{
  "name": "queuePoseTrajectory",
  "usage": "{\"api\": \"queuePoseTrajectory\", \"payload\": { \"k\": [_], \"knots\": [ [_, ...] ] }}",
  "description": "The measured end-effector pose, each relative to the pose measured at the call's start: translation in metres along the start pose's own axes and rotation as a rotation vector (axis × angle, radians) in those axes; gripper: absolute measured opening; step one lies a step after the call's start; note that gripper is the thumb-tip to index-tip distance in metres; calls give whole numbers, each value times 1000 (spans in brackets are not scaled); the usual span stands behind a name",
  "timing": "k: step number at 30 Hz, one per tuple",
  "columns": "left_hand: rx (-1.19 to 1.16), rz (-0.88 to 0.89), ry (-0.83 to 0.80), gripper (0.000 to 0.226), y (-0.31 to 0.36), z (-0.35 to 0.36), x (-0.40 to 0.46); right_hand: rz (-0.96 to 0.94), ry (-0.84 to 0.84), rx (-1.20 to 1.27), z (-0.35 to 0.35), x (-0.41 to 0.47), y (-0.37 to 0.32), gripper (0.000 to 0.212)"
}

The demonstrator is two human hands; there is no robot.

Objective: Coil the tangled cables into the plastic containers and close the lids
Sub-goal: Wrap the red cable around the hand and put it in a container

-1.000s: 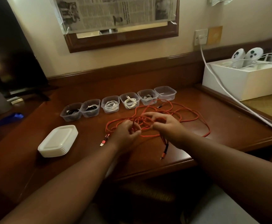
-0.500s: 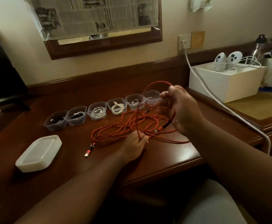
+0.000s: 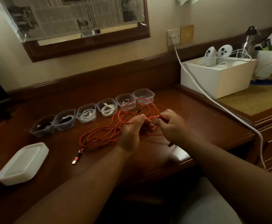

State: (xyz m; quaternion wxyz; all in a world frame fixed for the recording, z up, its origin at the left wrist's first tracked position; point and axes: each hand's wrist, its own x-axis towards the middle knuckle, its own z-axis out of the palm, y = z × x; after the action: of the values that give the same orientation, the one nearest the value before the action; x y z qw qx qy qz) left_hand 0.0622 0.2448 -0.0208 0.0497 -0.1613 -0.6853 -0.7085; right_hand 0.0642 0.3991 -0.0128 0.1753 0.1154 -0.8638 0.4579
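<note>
Nearest the viewer, two bare forearms reach up from six o'clock over a glossy dark wooden bench [image 3: 204, 126]. At eight o'clock on it sits a stack of milky white plastic lids [image 3: 22, 164], rectangular with rounded corners. Toward the centre lies the red cable [image 3: 99, 136], thin and braided-looking, sprawled in loose tangled loops; one of its plug ends [image 3: 77, 156], red and black with a metal tip, points toward seven o'clock. The left hand [image 3: 132, 131] has its fingers curled round strands of the cable, and the right hand [image 3: 172, 122], just beside it at three o'clock, pinches a strand raised between the two hands. Farther back, from nine o'clock toward twelve, runs a slanting row of six clear plastic containers [image 3: 86, 113], lidless; five hold coiled black or white cables and the farthest container [image 3: 143, 95] looks empty, with red loops touching its front. Beyond, at two o'clock, a white square box [image 3: 217, 78] stands on a woven mat, a thick white cord [image 3: 213, 99] trailing past it from a wall socket.
</note>
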Motion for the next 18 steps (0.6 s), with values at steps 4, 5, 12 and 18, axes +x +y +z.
{"api": "queuePoseTrajectory", "payload": {
  "k": [4, 5, 12, 18],
  "knots": [
    [207, 16, -179, 46, -28, 5, 3, 92, 72, 514, -16, 3, -6, 30],
    [222, -29, -226, 38, -30, 10, 5, 148, 40, 729, -19, 3, -8, 30],
    [464, -139, -301, 30, -42, 58, 19, 408, 50, 1438, -49, 1, -11, 36],
    [340, -205, -508, 64, -30, 62, 24, 404, 225, 1310, -85, 5, 13, 36]
  ]
}}
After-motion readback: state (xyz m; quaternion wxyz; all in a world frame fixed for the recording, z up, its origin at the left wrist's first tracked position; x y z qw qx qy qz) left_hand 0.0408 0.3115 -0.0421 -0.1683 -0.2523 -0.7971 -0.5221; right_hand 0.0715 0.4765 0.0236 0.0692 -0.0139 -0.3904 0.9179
